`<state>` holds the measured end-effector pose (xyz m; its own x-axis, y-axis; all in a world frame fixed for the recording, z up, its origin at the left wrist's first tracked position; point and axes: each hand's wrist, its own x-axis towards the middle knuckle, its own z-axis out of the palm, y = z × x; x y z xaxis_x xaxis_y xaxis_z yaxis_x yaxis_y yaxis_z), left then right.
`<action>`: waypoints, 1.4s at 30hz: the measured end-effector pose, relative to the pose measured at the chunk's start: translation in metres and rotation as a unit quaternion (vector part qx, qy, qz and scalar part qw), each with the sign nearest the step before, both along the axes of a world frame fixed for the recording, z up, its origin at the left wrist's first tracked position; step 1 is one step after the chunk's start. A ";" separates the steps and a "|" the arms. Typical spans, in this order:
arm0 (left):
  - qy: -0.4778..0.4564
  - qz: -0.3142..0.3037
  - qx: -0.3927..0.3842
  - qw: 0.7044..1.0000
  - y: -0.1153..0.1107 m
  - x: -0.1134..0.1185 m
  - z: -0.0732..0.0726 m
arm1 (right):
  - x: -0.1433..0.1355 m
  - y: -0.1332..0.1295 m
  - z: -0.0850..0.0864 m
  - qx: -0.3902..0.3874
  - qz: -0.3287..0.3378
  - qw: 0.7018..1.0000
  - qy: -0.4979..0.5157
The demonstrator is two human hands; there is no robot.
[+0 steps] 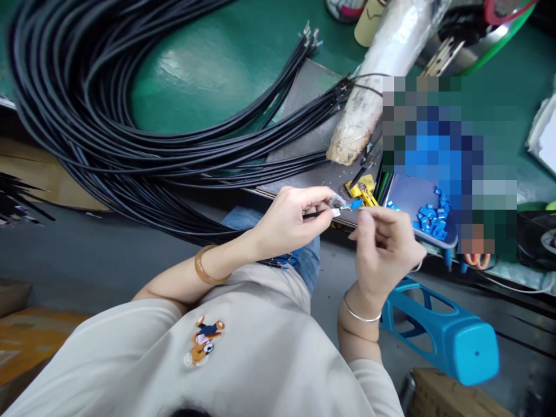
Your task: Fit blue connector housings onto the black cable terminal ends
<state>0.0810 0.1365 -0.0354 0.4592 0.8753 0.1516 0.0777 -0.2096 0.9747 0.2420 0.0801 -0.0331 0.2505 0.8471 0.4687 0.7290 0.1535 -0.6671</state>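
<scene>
Between thumb and fingers, my left hand (299, 217) pinches the end of a black cable (310, 215), close to a white piece at its tip. Thin wires run from this end to a small blue connector (356, 204). My right hand (384, 237) is just right of the connector, thumb and index finger pressed together; whatever lies between them is too small to tell. Beyond my hands is a yellow tool (362, 188). A tray (402, 188) with several blue connectors (432, 217) stands to the right.
A large bundle of black cables (174, 142) curves over the green table (195, 69). A plastic-wrapped roll (373, 81) lies behind my hands. Orange-handled scissors (478, 259) are at the right edge. Below stands a blue stool (475, 347). More cables rest across my lap.
</scene>
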 end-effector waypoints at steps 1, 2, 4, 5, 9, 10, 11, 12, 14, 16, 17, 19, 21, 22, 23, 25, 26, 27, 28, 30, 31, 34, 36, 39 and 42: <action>0.009 0.007 0.027 1.000 -0.001 0.000 -0.002 | -0.001 -0.001 0.000 -0.021 0.015 1.000 -0.018; 0.015 0.017 0.057 0.998 -0.002 0.000 -0.004 | -0.001 -0.001 0.000 -0.040 0.031 0.998 -0.022; 0.018 0.041 0.119 0.992 -0.003 0.000 -0.008 | -0.003 0.000 0.000 -0.077 0.061 0.995 0.017; 0.013 0.051 0.149 0.988 -0.005 0.000 -0.010 | -0.004 0.001 0.001 -0.098 0.079 0.990 0.056; -0.004 0.072 0.221 0.973 -0.009 0.001 -0.015 | -0.006 0.005 0.003 -0.103 0.096 0.971 0.192; -0.006 0.080 0.223 0.972 -0.009 0.001 -0.015 | -0.007 0.006 0.004 -0.061 0.073 0.974 0.205; -0.008 0.088 0.218 0.972 -0.010 0.001 -0.015 | -0.007 0.006 0.004 -0.004 0.047 0.975 0.215; -0.009 0.098 0.208 0.973 -0.009 0.002 -0.016 | -0.008 0.006 0.005 0.053 0.025 0.973 0.225; -0.011 0.117 0.183 0.976 -0.008 0.002 -0.016 | -0.009 0.006 0.005 0.126 0.009 0.963 0.237; -0.017 0.126 0.142 0.982 -0.005 0.003 -0.015 | -0.010 0.006 0.004 0.145 -0.002 0.964 0.223; -0.024 0.125 0.115 0.985 -0.004 0.003 -0.015 | -0.011 0.006 0.003 0.143 -0.011 0.968 0.206; -0.047 0.110 0.055 0.991 -0.002 0.004 -0.014 | -0.013 0.006 -0.002 0.130 -0.020 0.976 0.173; -0.072 0.090 0.006 0.993 0.000 0.005 -0.012 | -0.014 0.005 -0.008 0.105 0.000 0.985 0.135; -0.081 0.082 -0.011 0.993 0.001 0.006 -0.012 | -0.014 0.005 -0.012 0.089 0.016 0.990 0.112; -0.088 0.077 -0.023 0.993 0.002 0.006 -0.011 | -0.014 0.005 -0.015 0.079 0.029 0.993 0.088; -0.095 0.073 -0.040 0.992 0.003 0.007 -0.010 | -0.014 0.006 -0.020 0.078 0.046 0.995 0.049; -0.097 0.071 -0.048 0.992 0.004 0.008 -0.010 | -0.014 0.007 -0.022 0.084 0.050 0.994 0.039; -0.101 0.068 -0.056 0.991 0.005 0.009 -0.010 | -0.013 0.008 -0.023 0.093 0.052 0.994 0.031; -0.104 0.065 -0.065 0.990 0.007 0.009 -0.010 | -0.013 0.009 -0.024 0.102 0.052 0.993 0.024; -0.108 0.058 -0.081 0.989 0.009 0.011 -0.009 | -0.012 0.012 -0.024 0.112 0.051 0.992 0.011; -0.108 0.057 -0.085 0.989 0.010 0.011 -0.009 | -0.012 0.013 -0.024 0.113 0.050 0.992 0.007; -0.099 0.056 -0.090 0.989 0.012 0.013 -0.009 | -0.011 0.017 -0.024 0.116 0.047 0.992 0.007; -0.096 0.057 -0.089 0.990 0.012 0.013 -0.008 | -0.010 0.019 -0.023 0.124 0.048 0.991 0.006; -0.088 0.062 -0.080 0.991 0.012 0.014 -0.005 | -0.010 0.021 -0.018 0.135 0.050 0.990 -0.007; -0.078 0.061 -0.071 0.993 0.013 0.014 -0.002 | -0.010 0.021 -0.013 0.144 0.044 0.988 -0.027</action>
<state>0.0951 0.1492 -0.0376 0.3286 0.9407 0.0842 -0.0603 -0.0680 0.9959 0.2316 0.1010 -0.0457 0.1494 0.6934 0.7049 0.7381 0.3962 -0.5462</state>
